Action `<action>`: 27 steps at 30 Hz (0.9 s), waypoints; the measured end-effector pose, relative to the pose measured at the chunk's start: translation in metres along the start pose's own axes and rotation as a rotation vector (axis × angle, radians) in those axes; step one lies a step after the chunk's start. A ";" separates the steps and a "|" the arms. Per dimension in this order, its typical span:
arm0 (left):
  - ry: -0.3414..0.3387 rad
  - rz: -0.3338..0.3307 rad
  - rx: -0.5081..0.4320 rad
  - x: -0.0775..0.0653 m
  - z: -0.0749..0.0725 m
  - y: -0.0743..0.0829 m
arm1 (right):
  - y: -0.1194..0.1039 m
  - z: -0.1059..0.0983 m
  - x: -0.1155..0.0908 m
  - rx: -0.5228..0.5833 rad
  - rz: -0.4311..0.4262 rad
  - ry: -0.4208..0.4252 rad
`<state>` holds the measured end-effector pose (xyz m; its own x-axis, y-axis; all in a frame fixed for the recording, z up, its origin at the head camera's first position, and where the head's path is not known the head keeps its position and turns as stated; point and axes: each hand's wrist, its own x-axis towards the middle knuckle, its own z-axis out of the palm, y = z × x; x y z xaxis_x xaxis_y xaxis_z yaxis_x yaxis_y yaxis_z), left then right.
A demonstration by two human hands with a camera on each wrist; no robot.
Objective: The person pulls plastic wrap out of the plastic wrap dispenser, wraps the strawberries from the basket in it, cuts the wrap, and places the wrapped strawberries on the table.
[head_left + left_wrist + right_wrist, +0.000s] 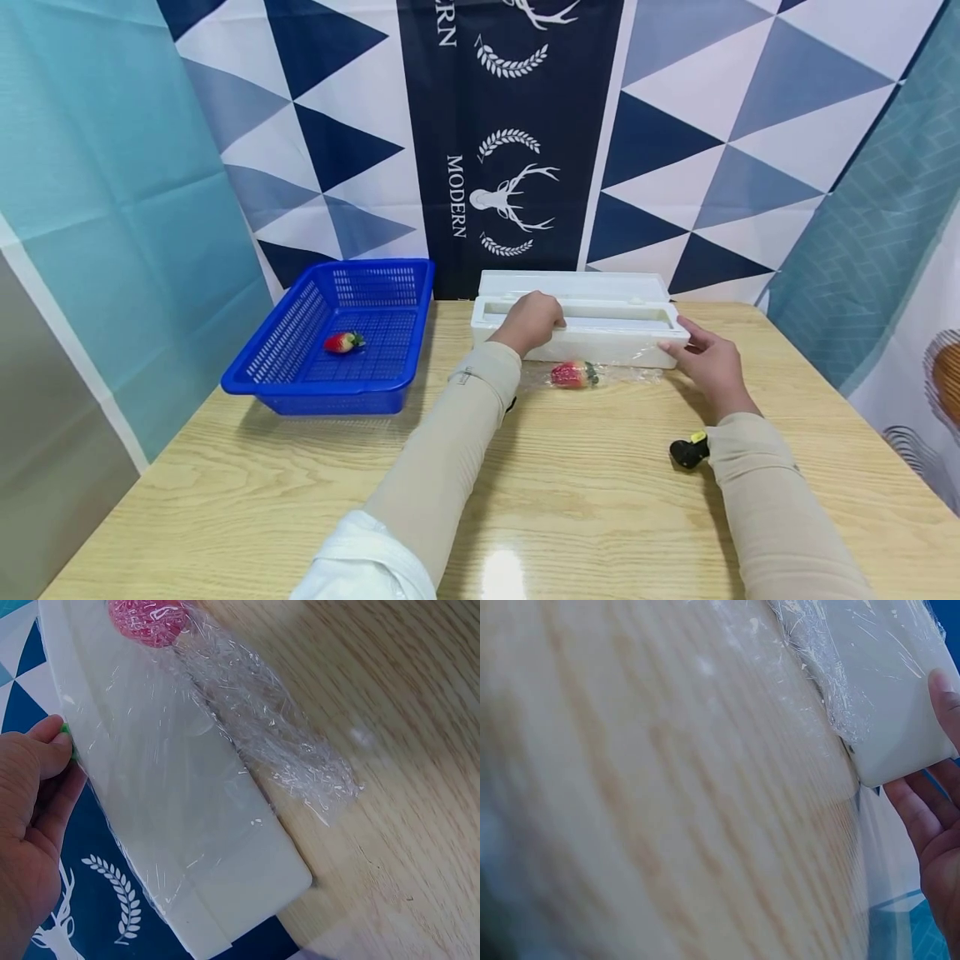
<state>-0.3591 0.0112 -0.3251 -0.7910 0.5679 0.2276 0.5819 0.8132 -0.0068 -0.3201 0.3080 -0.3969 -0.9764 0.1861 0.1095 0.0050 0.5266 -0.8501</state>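
A long white cling film box [592, 348] stands at the back of the table with its lid [573, 285] raised. Over its top edge, my left hand [534, 321] pinches a small green piece [68, 739], mostly covered by the fingers. My right hand [712, 367] holds the box's right end, thumb in front and the other fingers around the end. Clear film [150, 772] covers the front face and hangs down to a crumpled strip [277, 742] on the table. A strawberry [567, 375] lies under the film against the box's front.
To the left stands a blue plastic basket [386, 386] with one strawberry [343, 342] inside. A patterned cloth [517, 100] hangs close behind the box. The wooden table [585, 500] spreads out in front. A black device with a yellow tab [688, 451] sits beside the right wrist.
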 end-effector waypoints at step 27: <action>-0.039 -0.033 0.025 -0.008 -0.004 -0.012 | -0.001 0.001 -0.002 0.038 -0.017 0.001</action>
<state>-0.3587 -0.0040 -0.3228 -0.8167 0.5449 0.1899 0.5510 0.8342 -0.0239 -0.3187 0.3063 -0.3971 -0.9761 0.1778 0.1246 -0.0199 0.4981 -0.8669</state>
